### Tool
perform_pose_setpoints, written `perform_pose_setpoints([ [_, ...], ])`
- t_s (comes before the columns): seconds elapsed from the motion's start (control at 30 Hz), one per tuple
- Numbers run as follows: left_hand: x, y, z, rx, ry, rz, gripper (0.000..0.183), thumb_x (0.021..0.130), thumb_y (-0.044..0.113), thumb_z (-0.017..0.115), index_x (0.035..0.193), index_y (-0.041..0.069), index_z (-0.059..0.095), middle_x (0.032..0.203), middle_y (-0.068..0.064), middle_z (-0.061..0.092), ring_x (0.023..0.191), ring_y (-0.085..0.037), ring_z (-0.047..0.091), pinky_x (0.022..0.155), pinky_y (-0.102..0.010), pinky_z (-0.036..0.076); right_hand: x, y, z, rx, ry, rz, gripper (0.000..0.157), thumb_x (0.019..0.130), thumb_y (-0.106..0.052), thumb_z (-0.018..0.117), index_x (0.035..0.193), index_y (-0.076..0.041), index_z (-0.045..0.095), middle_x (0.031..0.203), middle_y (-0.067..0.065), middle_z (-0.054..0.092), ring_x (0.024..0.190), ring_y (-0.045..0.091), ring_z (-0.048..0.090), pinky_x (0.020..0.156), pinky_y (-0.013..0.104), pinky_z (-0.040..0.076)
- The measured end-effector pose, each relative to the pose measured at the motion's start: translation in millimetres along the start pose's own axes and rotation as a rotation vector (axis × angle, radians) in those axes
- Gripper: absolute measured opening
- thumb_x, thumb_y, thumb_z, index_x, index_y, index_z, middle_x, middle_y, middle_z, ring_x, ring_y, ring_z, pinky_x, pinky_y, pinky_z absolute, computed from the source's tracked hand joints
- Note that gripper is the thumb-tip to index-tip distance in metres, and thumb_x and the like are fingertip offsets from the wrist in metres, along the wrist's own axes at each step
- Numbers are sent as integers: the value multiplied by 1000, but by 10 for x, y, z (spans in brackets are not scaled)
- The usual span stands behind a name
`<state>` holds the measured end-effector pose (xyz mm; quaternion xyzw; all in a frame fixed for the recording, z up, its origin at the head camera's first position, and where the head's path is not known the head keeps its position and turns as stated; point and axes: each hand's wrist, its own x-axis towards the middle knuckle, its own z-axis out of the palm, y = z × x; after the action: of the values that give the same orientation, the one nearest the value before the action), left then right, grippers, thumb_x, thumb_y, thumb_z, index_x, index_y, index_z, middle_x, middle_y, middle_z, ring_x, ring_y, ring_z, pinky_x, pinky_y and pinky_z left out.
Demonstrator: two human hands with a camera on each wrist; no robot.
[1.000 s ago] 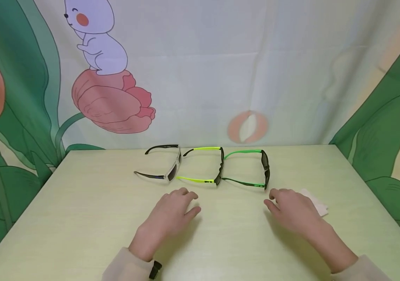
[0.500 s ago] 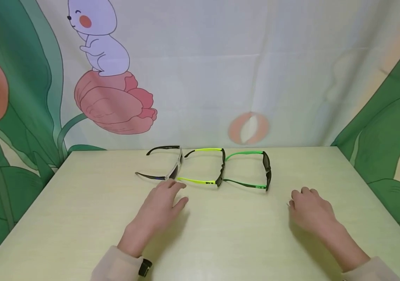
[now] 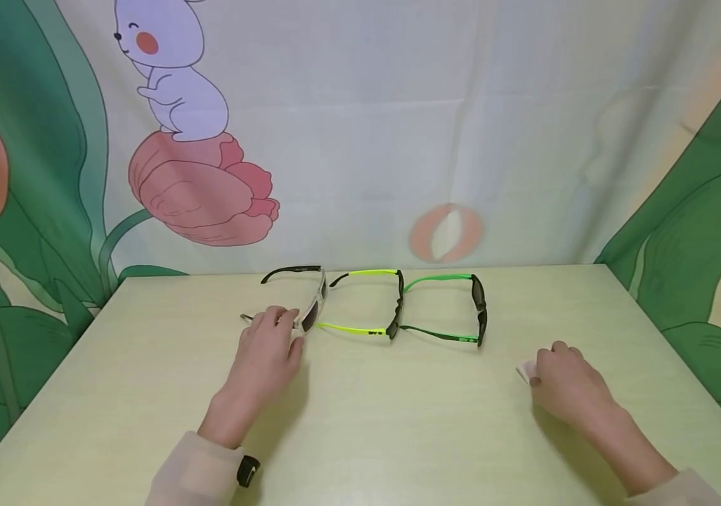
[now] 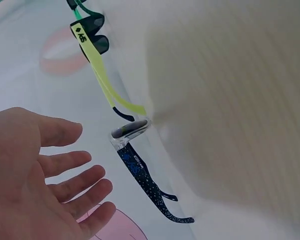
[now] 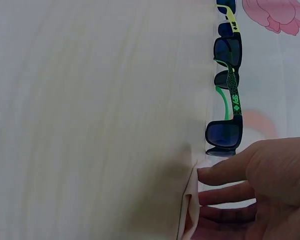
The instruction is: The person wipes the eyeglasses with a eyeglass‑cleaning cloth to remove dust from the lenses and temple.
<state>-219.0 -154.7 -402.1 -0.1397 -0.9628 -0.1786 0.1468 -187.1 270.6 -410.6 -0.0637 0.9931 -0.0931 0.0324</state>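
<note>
Three pairs of sunglasses stand in a row on the table, arms unfolded and pointing left. The clear-framed sunglasses (image 3: 311,315) with dark arms are leftmost, the yellow-armed sunglasses (image 3: 360,330) in the middle, the green-armed sunglasses (image 3: 478,302) rightmost. My left hand (image 3: 265,355) reaches over the near arm of the clear-framed pair, hiding part of it; in the left wrist view its fingers are spread and apart from that dark speckled arm (image 4: 142,177). To the right, my right hand (image 3: 569,379) pinches a folded pale pink cloth (image 5: 189,202) between thumb and fingers.
The light wooden table (image 3: 411,436) ends at the back against a hanging cloth backdrop (image 3: 348,140) printed with flowers and a white animal. A black band (image 3: 248,471) sits at the left sleeve.
My left hand has moved left to the clear-framed sunglasses. My right hand has moved right, taken hold of the cloth that lay beside it and shifted it slightly left. The sunglasses have stayed put.
</note>
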Motion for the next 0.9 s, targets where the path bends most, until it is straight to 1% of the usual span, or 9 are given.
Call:
perform_pose_setpoints([
  [0.17,42,-44,-12,26,-44,-34,41,98,5,61,135,-10,57,131,-25,56,122,-45,51,97,-63,45,-6,56,4,42,-5,-78,9,89,-4,69,87,4,65,82,12,55,72,24,52,65,44,50],
  [0.3,63,-65,-2,42,-68,-43,40,97,3,60,134,-11,58,131,-26,56,123,-45,52,97,-63,45,-4,47,9,59,-10,-107,9,88,-5,72,84,-1,65,79,6,56,70,20,50,63,40,48],
  [0.47,82,-91,11,60,-85,-47,39,97,3,61,133,-12,58,132,-27,56,123,-46,52,98,-63,46,9,2,-11,120,-20,-122,9,91,-2,66,83,-1,66,78,4,55,71,20,47,64,37,43],
  [0.53,91,-103,12,63,-89,-47,39,97,3,61,132,-12,59,132,-27,56,123,-46,52,98,-63,46,16,-9,-24,144,-25,-113,7,92,-1,64,87,1,68,80,6,56,73,21,48,65,38,44],
  [0.6,100,-110,11,66,-95,-45,38,97,3,62,132,-12,59,132,-27,56,123,-46,52,99,-63,46,20,-5,-37,134,-19,-102,6,92,-1,64,90,3,68,82,7,57,74,21,50,67,40,47],
  [0.7,112,-123,14,70,-111,-50,38,97,3,63,132,-11,59,132,-27,56,123,-46,52,99,-63,45,9,9,-55,92,-23,-70,7,90,-2,68,84,0,65,81,8,55,73,22,49,64,40,47],
  [0.8,120,-126,13,68,-124,-54,39,97,3,63,133,-11,59,132,-27,56,123,-46,52,100,-63,45,0,19,-57,51,-30,-54,20,89,-3,70,74,-7,57,75,6,50,68,21,46,59,36,41],
  [0.83,121,-127,12,67,-127,-56,39,97,3,63,133,-11,59,132,-27,56,123,-46,52,100,-63,44,-2,17,-53,51,-31,-50,23,89,-2,70,73,-8,56,73,5,49,67,21,46,58,36,41],
  [0.9,124,-131,12,63,-131,-56,39,97,4,63,133,-11,59,131,-27,56,123,-46,52,100,-63,44,1,7,-43,49,-21,-53,22,89,-1,69,72,-8,58,72,4,51,66,20,47,57,35,42],
])
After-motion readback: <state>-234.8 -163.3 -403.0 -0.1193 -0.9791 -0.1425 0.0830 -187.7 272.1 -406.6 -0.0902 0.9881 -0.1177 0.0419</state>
